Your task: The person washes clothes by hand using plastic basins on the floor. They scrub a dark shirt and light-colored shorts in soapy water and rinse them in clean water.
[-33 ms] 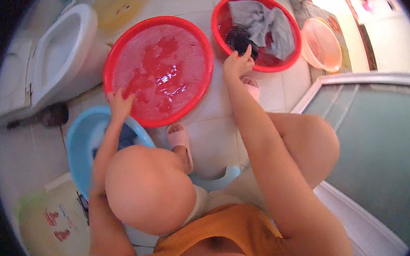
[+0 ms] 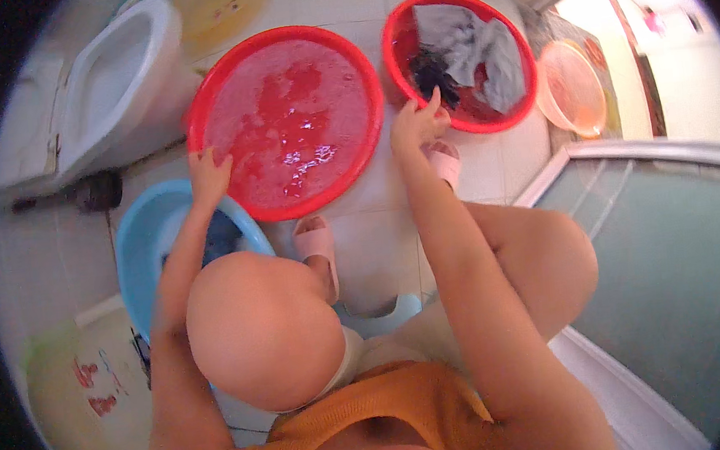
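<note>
Currently two red basins (image 2: 374, 97); left hand (image 2: 210, 176) near one, right hand (image 2: 416, 126) near other, both loosely spread.

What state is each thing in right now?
Large red tub: holds foamy water
Small red tub: holds grey cloth and black cloth
Blue basin: holds dark cloth
Peach basin: contents too blurred to tell
Slippers: worn
Toilet: lid position unclear
Left hand: at large red tub's rim, grip unclear
Right hand: at small red tub's rim, grip unclear
</note>
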Demonstrator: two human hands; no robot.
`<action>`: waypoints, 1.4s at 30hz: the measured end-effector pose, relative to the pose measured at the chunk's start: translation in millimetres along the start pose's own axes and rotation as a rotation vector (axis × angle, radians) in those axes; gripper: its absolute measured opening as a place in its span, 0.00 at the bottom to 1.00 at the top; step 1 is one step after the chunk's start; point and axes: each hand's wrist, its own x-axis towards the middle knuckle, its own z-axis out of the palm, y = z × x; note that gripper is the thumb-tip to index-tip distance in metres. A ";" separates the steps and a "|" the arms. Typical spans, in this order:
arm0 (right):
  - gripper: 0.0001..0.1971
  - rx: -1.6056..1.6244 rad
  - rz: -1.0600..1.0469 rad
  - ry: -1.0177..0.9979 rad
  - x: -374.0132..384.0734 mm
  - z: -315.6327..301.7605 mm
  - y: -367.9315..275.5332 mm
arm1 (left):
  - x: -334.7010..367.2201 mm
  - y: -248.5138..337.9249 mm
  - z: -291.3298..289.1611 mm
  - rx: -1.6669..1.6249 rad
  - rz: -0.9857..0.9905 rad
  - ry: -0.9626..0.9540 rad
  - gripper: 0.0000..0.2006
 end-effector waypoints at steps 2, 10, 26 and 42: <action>0.25 -0.046 -0.059 -0.039 -24.0 3.2 20.6 | 29.9 -4.9 -3.3 0.162 0.067 0.034 0.17; 0.31 0.465 0.370 -0.521 -82.8 17.4 26.9 | 98.5 -101.0 33.8 0.174 -0.101 -0.493 0.21; 0.30 0.568 0.587 -0.518 -92.7 36.4 2.7 | 158.1 -116.4 64.6 0.217 -0.148 -0.384 0.27; 0.32 0.395 0.460 -0.544 -88.6 47.7 23.3 | 162.9 -86.8 39.2 -0.577 -0.656 -0.494 0.28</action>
